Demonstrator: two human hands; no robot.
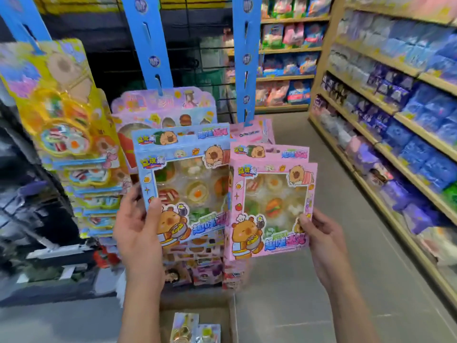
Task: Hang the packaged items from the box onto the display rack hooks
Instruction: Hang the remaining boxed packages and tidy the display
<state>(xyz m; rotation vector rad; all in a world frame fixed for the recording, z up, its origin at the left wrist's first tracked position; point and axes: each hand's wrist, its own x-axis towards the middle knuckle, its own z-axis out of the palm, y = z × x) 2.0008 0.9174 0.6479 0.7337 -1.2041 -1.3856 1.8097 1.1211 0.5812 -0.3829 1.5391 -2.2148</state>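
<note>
My left hand (138, 231) grips the lower left edge of a blue packaged toy-food set (184, 181), thumb on its front. My right hand (321, 233) holds a pink packaged set (270, 206) by its lower right corner; a second pink pack seems to sit just behind it. Both packs are upright in front of the display rack, whose blue hanging strips (148, 45) (247, 58) carry hooks. A pink pack (164, 107) hangs on the middle strip behind the blue one. The cardboard box (230, 315) lies on the floor below, with a few small packs (195, 328) inside.
Yellow packs (64, 107) hang in a column on the left strip. More pink packs (197, 263) hang low on the rack. Store shelves (395, 120) full of blue and purple goods line the right side, with a grey floor aisle (309, 280) between.
</note>
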